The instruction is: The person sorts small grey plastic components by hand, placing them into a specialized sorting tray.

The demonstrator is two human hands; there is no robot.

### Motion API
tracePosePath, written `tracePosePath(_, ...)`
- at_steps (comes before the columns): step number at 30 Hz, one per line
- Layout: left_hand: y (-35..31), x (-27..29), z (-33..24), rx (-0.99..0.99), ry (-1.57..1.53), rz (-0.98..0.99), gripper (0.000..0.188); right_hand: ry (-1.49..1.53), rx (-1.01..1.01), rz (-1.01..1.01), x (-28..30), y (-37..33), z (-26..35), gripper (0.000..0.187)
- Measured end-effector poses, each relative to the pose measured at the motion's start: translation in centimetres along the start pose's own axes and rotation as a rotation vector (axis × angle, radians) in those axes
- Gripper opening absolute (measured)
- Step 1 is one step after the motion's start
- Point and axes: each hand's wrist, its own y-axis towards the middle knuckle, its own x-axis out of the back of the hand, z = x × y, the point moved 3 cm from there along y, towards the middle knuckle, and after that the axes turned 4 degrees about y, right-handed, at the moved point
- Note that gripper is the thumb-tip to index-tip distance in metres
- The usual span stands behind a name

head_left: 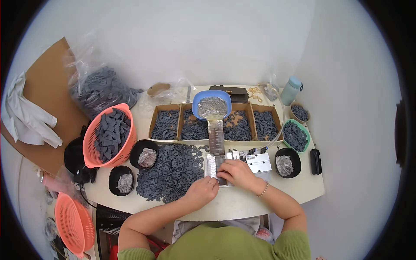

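Both hands meet at a small metal fixture (211,164) with a pale toothed strip along its left side. My left hand (203,190) is closed in a pinch by the fixture's near end; whatever lies between its fingertips is too small to make out. From the right, my right hand (237,174) reaches over the fixture with fingers curled together, hiding anything in them. A ridged chute (216,138) slopes down to the fixture from a blue bowl (200,113) of thin metal pins. Left of the fixture spreads a heap of small dark grey pieces (171,173).
Cardboard trays (179,123) of grey pieces line the back. A white pneumatic block (258,164) with tubing sits right of the fixture. Black bowls (141,166) (296,175) hold pins. A green bowl (308,138), a bottle (291,90) and a pink basket (89,141) stand around.
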Motion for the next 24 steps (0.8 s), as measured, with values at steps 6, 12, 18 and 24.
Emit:
tracePosePath(6, -0.7, 0.8, 2.4, -0.036, -0.274, 0.102, 0.02, -0.299, 0.2, -0.027, -2.2, -1.5, 1.1, 0.016)
tracePosePath(12, 3.5, 1.9, 14.8, 0.285, 0.12, -0.067, 0.006, -0.397, 0.244, 0.002, -1.4, -2.2, 4.2, 0.033)
tracePosePath(18, 6.7, -1.8, 18.4, 0.282, 0.358, 0.141, 0.008, -0.549, 0.222, 0.115, -1.3, -2.1, 4.6, 0.041)
tracePosePath(24, 7.3, -1.3, 18.8, 0.409, 0.106, -0.132, 0.007, -0.187, 0.024, -0.049, 4.5, 2.2, -2.2, 0.015)
